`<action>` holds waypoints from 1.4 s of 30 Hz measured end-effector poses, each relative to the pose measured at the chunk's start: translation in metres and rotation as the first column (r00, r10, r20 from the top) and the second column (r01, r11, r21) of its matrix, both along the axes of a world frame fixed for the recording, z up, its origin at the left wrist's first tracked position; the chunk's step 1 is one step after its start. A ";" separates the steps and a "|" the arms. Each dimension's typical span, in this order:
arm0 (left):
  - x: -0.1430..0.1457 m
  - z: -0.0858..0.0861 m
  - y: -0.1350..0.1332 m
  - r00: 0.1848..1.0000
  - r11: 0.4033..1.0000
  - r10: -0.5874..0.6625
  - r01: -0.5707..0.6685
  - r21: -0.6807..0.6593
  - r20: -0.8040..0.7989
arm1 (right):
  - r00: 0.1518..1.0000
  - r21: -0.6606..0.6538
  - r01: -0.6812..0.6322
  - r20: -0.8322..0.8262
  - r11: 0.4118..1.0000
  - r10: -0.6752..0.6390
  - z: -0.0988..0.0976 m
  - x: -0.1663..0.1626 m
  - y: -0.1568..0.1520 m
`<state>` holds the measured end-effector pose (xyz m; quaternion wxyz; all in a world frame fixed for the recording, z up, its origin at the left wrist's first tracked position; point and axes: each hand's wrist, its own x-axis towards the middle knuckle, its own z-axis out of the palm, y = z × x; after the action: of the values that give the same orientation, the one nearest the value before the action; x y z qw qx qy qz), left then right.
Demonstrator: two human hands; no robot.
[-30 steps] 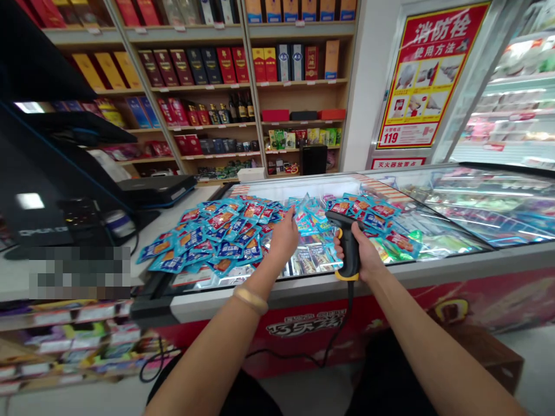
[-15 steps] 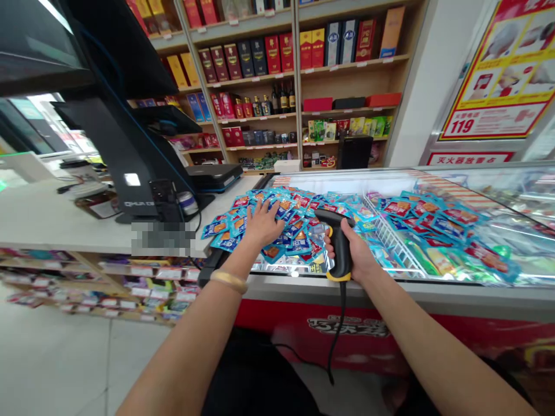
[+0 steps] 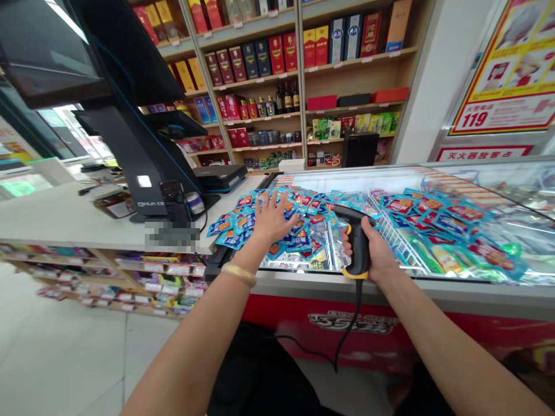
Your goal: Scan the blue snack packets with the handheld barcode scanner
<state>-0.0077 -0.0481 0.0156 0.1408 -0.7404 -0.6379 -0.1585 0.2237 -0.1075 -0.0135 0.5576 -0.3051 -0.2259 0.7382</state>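
My left hand (image 3: 272,219) lies flat with fingers spread on a pile of small blue and red snack packets (image 3: 243,222) heaped on the glass lid of a chest freezer (image 3: 390,289). My right hand (image 3: 377,254) grips the handle of a black and yellow barcode scanner (image 3: 358,242), held upright over the glass just right of the pile. Its cable hangs down in front of the freezer. A second spread of the same packets (image 3: 437,216) lies on the glass to the right.
A black checkout terminal (image 3: 125,156) stands on the white counter (image 3: 65,219) at the left, with a flat black device (image 3: 219,176) behind it. Wooden shelves (image 3: 303,86) of boxed goods and bottles fill the back wall. A red fire-safety poster (image 3: 507,75) hangs at the right.
The view swung left. My left hand moved from the gap between the piles onto the left pile and now lies spread there. My right hand keeps the scanner, now slightly further right.
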 end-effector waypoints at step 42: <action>0.253 -0.046 0.023 0.799 0.790 -0.600 0.598 -0.135 0.036 | 0.924 0.149 0.361 0.073 0.920 -0.375 -0.020 0.169 -0.020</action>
<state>0.2454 -0.0254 -0.0302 0.0342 -0.9129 -0.3794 -0.1466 0.3928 -0.1275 -0.0338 0.6935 -0.3409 -0.2407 0.5873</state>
